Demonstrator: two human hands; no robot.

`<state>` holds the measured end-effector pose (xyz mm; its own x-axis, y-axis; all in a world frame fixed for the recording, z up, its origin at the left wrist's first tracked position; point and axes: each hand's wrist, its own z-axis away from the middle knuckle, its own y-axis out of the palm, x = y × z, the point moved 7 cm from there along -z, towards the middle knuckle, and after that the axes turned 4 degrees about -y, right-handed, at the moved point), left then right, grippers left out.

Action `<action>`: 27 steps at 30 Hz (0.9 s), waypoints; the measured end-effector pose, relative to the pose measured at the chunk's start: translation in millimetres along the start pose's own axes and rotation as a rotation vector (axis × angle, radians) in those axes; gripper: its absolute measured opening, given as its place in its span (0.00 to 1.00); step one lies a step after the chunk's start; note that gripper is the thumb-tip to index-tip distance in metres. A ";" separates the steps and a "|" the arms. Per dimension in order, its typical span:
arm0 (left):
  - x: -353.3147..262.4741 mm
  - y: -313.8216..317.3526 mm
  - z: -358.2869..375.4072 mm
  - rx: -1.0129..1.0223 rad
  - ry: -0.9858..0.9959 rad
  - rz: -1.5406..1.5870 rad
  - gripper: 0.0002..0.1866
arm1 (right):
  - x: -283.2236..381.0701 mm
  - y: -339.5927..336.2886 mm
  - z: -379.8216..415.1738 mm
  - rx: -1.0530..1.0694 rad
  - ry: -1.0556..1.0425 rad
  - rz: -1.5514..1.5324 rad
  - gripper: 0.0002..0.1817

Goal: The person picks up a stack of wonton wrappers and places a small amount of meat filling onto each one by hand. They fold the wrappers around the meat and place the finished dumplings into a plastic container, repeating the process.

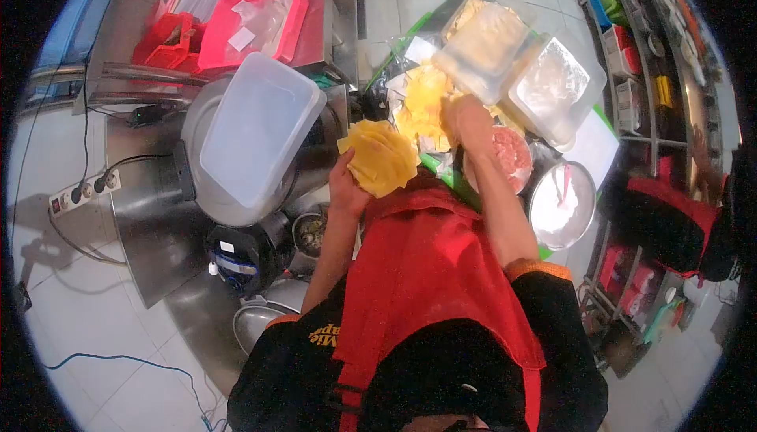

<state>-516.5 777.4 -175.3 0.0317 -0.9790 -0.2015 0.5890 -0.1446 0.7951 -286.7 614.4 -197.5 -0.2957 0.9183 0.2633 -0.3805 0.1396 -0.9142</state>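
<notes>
My left hand (351,183) grips a fanned-out stack of thin yellow dough wrappers (380,157), with the thumb over its near edge. To the right, my right hand (471,124) is closed, fingers bent down at a loose pile of yellow wrappers (424,104); what they pinch is hidden. Just beside that wrist sits a bowl of pink minced meat (511,160), partly covered by my forearm. Nearer on the right, a round metal bowl (561,215) contains white stuff and a pink-handled utensil.
Clear plastic containers (552,81) stand beyond the pile, one with more yellow wrappers. At left, a translucent plastic box (260,132) rests over a large round lid. Pink baskets (256,26) sit on the steel counter behind. A power strip (83,193) trails cords at far left.
</notes>
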 end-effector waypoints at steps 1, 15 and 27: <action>0.7 0.0 -0.5 -0.008 -0.022 0.020 0.28 | -0.7 0.0 -4.5 -0.001 0.000 -0.001 0.36; -6.6 -3.7 -5.7 0.006 -0.051 -0.024 0.26 | -3.0 6.2 -12.7 0.232 0.216 -0.108 0.44; -21.4 0.1 -18.5 -0.017 -0.097 -0.046 0.25 | 19.8 -2.5 14.0 0.163 0.168 -0.055 0.45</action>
<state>-502.1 801.0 -181.5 -0.0741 -0.9807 -0.1808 0.6018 -0.1885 0.7761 -303.9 627.1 -185.6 -0.1258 0.9616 0.2440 -0.5323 0.1421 -0.8345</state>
